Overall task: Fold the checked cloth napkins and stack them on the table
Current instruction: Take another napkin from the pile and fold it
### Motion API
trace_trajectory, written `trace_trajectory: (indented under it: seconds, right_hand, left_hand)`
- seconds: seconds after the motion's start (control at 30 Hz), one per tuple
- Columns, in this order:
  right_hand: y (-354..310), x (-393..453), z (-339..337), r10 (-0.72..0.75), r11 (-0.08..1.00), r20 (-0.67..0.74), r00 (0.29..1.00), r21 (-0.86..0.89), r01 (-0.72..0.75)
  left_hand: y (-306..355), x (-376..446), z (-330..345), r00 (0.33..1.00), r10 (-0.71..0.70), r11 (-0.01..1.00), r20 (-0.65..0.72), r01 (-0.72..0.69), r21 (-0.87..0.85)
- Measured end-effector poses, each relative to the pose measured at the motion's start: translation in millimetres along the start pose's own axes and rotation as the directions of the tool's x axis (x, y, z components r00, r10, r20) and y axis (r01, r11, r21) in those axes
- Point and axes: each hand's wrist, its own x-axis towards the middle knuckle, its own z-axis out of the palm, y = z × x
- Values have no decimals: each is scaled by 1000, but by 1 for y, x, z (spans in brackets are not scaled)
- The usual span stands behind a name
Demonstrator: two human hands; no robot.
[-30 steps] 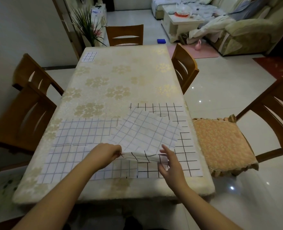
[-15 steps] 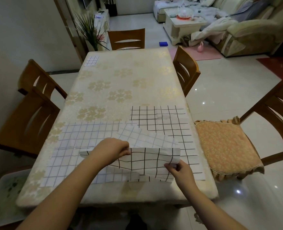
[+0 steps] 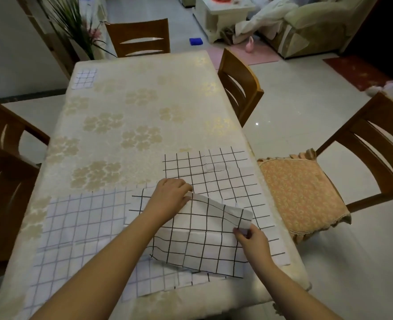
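A white napkin with black checks [image 3: 204, 236] is held up off the near right part of the table [image 3: 126, 107], hanging slanted. My left hand [image 3: 171, 196] pinches its far left corner and my right hand [image 3: 252, 240] pinches its right corner. Under it lies another black-checked napkin [image 3: 216, 172], spread flat. A pale napkin with faint blue checks [image 3: 80, 225] lies flat at the near left, partly under my left forearm. A small folded checked napkin [image 3: 84, 78] sits at the table's far left corner.
Wooden chairs stand around the table: one at the far end [image 3: 140, 38], one on the right side [image 3: 239, 86], one with an orange cushion [image 3: 301, 192] at the near right, and one on the left [image 3: 4, 158]. A plant [image 3: 75, 21] stands beyond the far left corner.
Both hands have raised the black-checked napkin and carried it to the right. My left hand moved away from me; the cloth now hangs unfolded over the flat black-checked napkin.
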Motion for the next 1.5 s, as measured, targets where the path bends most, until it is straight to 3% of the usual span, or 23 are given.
trace_trajectory:
  seconds: [0.27, 0.43, 0.5, 0.6, 0.7, 0.77, 0.97, 1.1, 1.27, 1.37, 1.43, 1.5]
  right_hand:
    - [7, 22, 13, 96, 989, -96, 991, -104, -106]
    - [2, 27, 16, 136, 984, -155, 979, -93, -151]
    - [1, 29, 16, 139, 983, -161, 977, -100, -156]
    - [-1, 32, 16, 124, 986, -163, 979, -93, -141]
    - [1, 36, 16, 140, 983, -173, 975, -92, -157]
    - [3, 40, 14, 153, 979, -149, 977, -109, -170]
    - [2, 37, 2, 148, 985, -91, 985, -78, -155]
    - [3, 21, -4, 125, 986, -84, 989, -99, -133]
    - [24, 1, -15, 172, 937, -39, 984, -303, -176]
    - [34, -14, -18, 151, 890, 36, 988, -439, -120]
    - [38, -22, -19, 123, 885, 61, 991, -459, -81]
    - [41, -27, -19, 128, 887, 97, 987, -456, -70]
  left_hand:
    - [-36, -23, 43, 995, -80, 990, -67, 71, -124]
    - [-46, -85, 72, 945, -324, 926, -45, 307, -219]
    - [-46, -104, 79, 853, -522, 810, -19, 489, -323]
    - [-43, -122, 80, 619, -773, 489, 140, 722, -489]
    - [-37, -130, 75, 457, -825, 142, 333, 737, -661]
    - [-37, -135, 74, 428, -819, 56, 382, 723, -689]
    - [-43, -156, 79, 433, -793, -28, 428, 676, -737]
    - [-37, -170, 74, 481, -780, 48, 400, 684, -728]
    - [-25, -184, 68, 592, -704, 199, 392, 695, -691]
    - [-17, -191, 68, 651, -648, 262, 395, 678, -687]
    - [-14, -193, 72, 657, -664, 301, 359, 673, -676]
    - [-12, -193, 74, 631, -698, 270, 338, 669, -692]
